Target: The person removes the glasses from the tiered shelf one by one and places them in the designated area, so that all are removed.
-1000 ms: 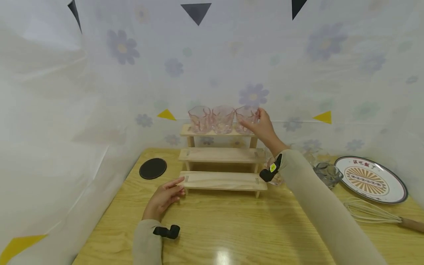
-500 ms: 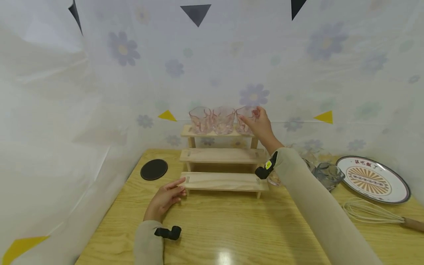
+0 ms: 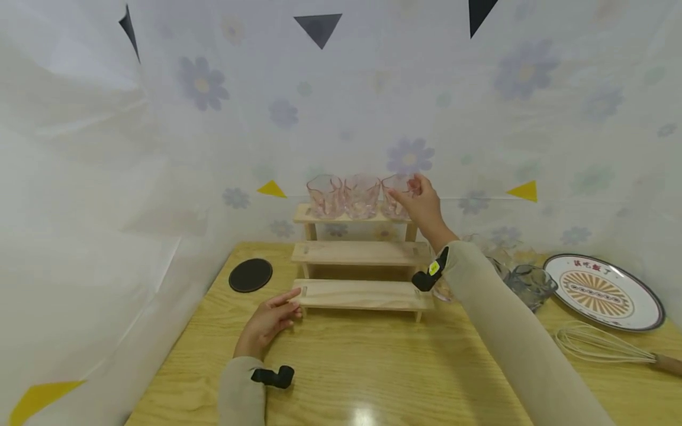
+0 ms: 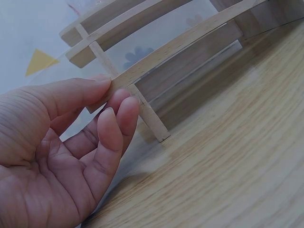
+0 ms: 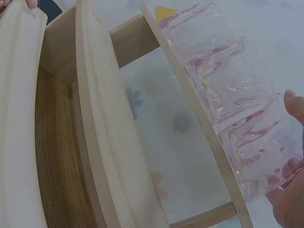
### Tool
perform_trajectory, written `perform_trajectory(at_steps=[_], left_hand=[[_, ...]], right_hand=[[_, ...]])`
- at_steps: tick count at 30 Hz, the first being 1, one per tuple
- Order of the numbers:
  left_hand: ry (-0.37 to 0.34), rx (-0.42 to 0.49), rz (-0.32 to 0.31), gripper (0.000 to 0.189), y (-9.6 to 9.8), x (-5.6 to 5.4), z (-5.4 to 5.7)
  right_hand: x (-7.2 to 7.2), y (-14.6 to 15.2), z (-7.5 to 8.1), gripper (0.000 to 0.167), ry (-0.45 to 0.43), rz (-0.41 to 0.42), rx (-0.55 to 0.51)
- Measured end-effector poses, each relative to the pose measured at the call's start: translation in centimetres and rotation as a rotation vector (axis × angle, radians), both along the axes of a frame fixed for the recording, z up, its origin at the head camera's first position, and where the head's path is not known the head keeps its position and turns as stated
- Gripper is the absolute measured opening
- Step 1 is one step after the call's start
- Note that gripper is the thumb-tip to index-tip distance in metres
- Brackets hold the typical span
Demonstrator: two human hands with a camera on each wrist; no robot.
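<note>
Flower-printed sheeting backs the wooden table; in the head view, my right hand pinches the rightmost pink glass atop the wooden stand. Left wrist view: my left hand pinches the bottom step; tugging could jolt everything. Right wrist view: three glasses crowd together; a sideways nudge might topple one.

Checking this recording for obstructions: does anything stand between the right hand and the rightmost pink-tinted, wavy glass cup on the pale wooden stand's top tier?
Nothing visible does: the right hand holds the rightmost cup from its right side. The similar middle cup stands on the opposite side.
</note>
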State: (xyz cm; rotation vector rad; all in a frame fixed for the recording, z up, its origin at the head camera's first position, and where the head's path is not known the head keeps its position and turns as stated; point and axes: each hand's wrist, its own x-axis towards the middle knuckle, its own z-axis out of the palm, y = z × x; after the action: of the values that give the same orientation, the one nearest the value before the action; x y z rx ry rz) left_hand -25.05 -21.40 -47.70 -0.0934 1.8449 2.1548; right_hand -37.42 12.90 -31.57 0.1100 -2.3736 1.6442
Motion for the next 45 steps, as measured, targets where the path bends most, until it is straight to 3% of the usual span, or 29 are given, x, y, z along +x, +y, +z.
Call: perform_trajectory(at_steps=[6,12,19,25,33,45], left_hand=[[0.004,-0.002,-0.004,0.054,0.2,-0.2,0.0],[0.001,-0.013,-0.01,0.056,-0.2,-0.2,0.1],[0.0,-0.007,-0.005,0.056,-0.8,-0.1,0.2],[-0.003,-0.014,0.004,0.055,-1.2,-0.3,0.0],[0.009,-0.027,0.002,0.055,-1.5,-0.5,0.2],[0.002,-0.032,0.0,0.055,-1.3,-0.2,0.6]], right_hand=[[0.7,0.8,0.0,0.088,0.03,-0.009,-0.015],[2.1,1.8,-0.1,0.088,0.043,0.037,0.005],[4.3,3.0,-0.1,0.084,0.057,0.108,0.011],[6.9,4.4,-0.6,0.08,0.086,0.107,0.047],[10.0,6.8,-2.0,0.08,0.058,0.079,0.067],[14.7,10.5,-5.8,0.079,0.005,0.072,0.121]])
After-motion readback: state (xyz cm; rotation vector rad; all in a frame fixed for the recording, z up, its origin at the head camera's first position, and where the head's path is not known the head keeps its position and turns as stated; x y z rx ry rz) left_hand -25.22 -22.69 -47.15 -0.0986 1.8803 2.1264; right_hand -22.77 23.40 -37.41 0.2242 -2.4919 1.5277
